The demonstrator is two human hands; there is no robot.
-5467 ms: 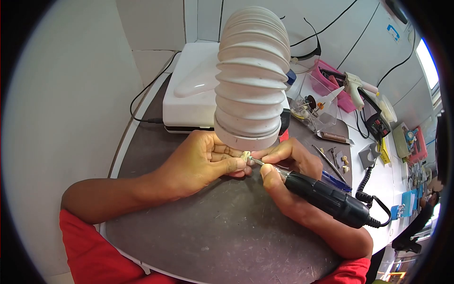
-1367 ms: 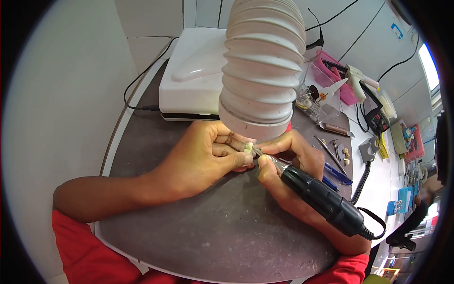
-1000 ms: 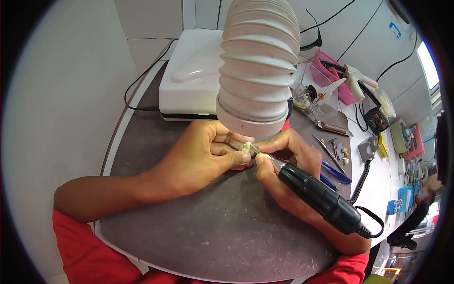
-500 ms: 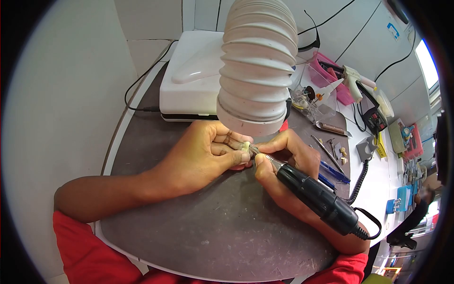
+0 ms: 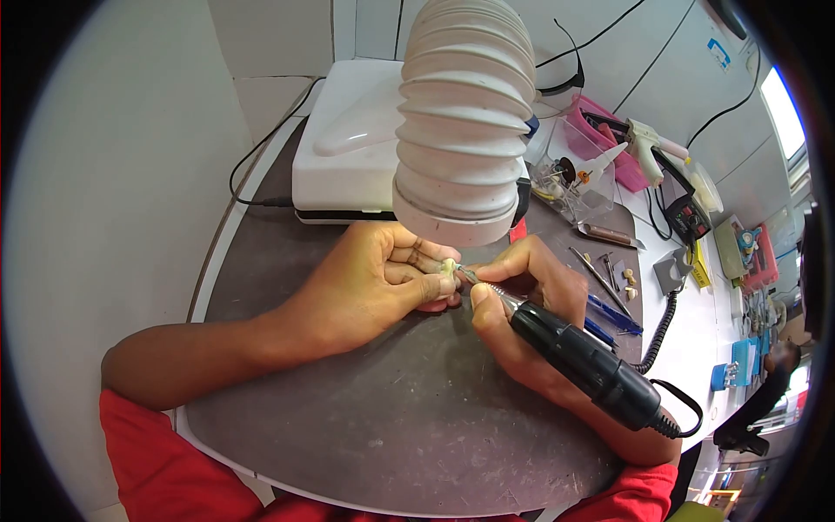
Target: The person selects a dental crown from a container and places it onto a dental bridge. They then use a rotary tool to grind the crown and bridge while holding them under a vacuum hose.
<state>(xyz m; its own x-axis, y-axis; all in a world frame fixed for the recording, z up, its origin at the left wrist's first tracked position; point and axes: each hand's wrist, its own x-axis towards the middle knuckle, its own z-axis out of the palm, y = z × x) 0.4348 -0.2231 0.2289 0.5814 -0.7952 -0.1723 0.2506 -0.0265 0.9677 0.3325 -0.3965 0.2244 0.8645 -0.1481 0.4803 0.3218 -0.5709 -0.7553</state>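
My left hand (image 5: 383, 277) pinches a small cream-coloured tooth-shaped piece (image 5: 449, 265) between thumb and fingertips, close below the rim of a wide white suction hose (image 5: 456, 228). My right hand (image 5: 541, 304) is closed like a pen grip around the metal nose of a rotary handpiece (image 5: 587, 365). Its thick black body slants down to the right, with a cord looping from the end. The handpiece's thin tip lies right at the cream piece. Both hands meet above the grey-brown mat (image 5: 391, 435).
Behind my left hand stands a white box-shaped machine (image 5: 348, 148). Right of my hands lie blue tweezers (image 5: 613, 313), thin metal tools, small tooth-like pieces (image 5: 629, 278) and a wooden-handled knife (image 5: 609, 235). Farther back are a clear tray of bits (image 5: 570, 187), a pink basket (image 5: 626, 165) and a glue gun (image 5: 645, 143).
The handpiece tip has drawn slightly away from the cream piece, so more of the tip shows. The view has shifted a little; both hands keep their grips.
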